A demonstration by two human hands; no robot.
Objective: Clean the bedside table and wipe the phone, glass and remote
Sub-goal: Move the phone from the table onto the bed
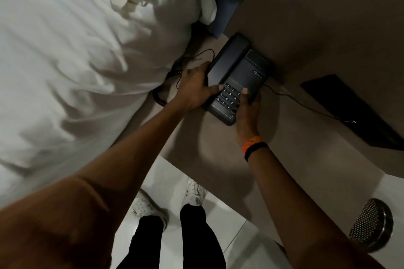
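Gripping the black phone from both sides, the two hands bracket its lower half on the brown table. The left hand wraps the edge below the handset, fingers curled under the side and thumb laid across the corner of the keypad. The right hand clasps the opposite edge near the front corner, thumb resting on the keys, wrist carrying an orange band and a black band. The phone sits at the back of the table, tight against the wall, its handset seated in the cradle on the side nearer the bed. A coiled cord loops off the table's left edge beside the white bedding; a thin cable runs right toward a flat black object lying well apart from both hands. A perforated metal bin stands on the tiled floor by the table's near right corner.
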